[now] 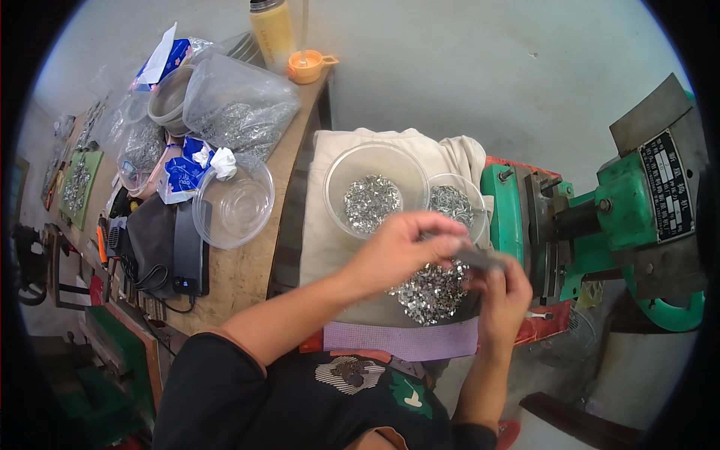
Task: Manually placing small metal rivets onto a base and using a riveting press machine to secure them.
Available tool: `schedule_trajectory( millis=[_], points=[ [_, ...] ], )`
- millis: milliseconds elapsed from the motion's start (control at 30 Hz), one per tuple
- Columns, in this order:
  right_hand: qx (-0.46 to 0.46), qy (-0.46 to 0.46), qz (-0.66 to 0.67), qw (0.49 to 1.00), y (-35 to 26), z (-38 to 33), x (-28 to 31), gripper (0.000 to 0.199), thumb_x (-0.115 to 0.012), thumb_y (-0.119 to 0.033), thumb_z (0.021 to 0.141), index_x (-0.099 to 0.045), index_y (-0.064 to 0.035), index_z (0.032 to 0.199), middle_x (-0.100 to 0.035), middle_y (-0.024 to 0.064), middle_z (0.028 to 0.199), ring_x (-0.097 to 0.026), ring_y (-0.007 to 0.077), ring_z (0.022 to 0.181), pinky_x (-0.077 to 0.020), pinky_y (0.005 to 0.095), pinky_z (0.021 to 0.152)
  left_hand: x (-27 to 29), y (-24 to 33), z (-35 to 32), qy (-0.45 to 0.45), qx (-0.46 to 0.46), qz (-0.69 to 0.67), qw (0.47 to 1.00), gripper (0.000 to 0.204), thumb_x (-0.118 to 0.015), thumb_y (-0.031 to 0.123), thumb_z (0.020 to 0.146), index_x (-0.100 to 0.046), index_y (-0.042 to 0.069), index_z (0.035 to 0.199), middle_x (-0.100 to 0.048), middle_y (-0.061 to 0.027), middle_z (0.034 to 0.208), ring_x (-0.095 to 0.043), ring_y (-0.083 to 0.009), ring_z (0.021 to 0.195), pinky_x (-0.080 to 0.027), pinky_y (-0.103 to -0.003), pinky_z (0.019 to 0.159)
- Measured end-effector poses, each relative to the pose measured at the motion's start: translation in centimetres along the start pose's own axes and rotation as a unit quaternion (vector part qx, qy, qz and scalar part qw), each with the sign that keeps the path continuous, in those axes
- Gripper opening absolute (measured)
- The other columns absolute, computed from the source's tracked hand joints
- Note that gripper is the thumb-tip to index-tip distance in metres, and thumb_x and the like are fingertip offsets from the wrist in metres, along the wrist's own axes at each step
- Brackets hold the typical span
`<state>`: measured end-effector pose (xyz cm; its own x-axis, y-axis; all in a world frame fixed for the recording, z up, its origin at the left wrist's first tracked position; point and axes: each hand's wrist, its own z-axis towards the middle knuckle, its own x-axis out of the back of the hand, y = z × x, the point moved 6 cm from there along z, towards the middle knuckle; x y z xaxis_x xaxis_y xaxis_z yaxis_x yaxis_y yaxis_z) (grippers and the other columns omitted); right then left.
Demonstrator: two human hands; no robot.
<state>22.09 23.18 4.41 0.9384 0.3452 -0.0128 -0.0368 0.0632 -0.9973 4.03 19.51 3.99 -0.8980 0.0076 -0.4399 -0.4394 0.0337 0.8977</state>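
Nameplate: bore writing.
Bar: slanted far-left to near-right.
Right hand: grasped bar.
Left hand: hold couldn't be told.

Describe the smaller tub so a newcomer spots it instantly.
Find the green machine on the right, then the beige cloth just left of it. Two clear tubs of metal parts stand there. Yours is the smaller tub, nearer the machine and narrower than the larger tub.

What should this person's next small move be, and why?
Probably steady the dark grey bar in the right hand: the left hand meets its other end, and loose pieces lie heaped nearby in the metal pile. Blur hides the left fingers' exact contact.
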Motion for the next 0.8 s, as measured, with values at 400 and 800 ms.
schedule_trajectory(
  millis=[400, 800],
  points=[
    [0.042, -0.104, 0.010, 0.994, -1.3, 7.6, -6.8, 0.017, -0.070, -0.005, 0.094, -0.067, 0.0055, 0.107, -0.072, 0.0060, 0.093, -0.066, 0.0083, 0.082, -0.0535, 0.0221, 0.075, 8.5, 5.2, 0.5, 0.102, -0.063, 0.279, 0.953, 0.037, -0.070, 0.008, 0.094, -0.065, -0.004, 0.128, -0.071, -0.0071, 0.113, -0.063, -0.0085, 0.098, -0.052, -0.026, 0.087],
    [-0.186, 0.074, 0.091, 0.976, 6.1, -7.7, 6.2, 0.020, -0.070, -0.015, 0.094, -0.065, 0.0039, 0.100, -0.071, 0.0119, 0.087, -0.071, 0.0188, 0.070, -0.0625, 0.0315, 0.068, 4.4, -1.7, -8.2, -0.049, 0.247, 0.078, 0.965, 0.032, -0.053, 0.014, 0.104, -0.060, -0.006, 0.128, -0.071, -0.0125, 0.107, -0.065, -0.0113, 0.084, -0.055, -0.025, 0.072]
  ],
)
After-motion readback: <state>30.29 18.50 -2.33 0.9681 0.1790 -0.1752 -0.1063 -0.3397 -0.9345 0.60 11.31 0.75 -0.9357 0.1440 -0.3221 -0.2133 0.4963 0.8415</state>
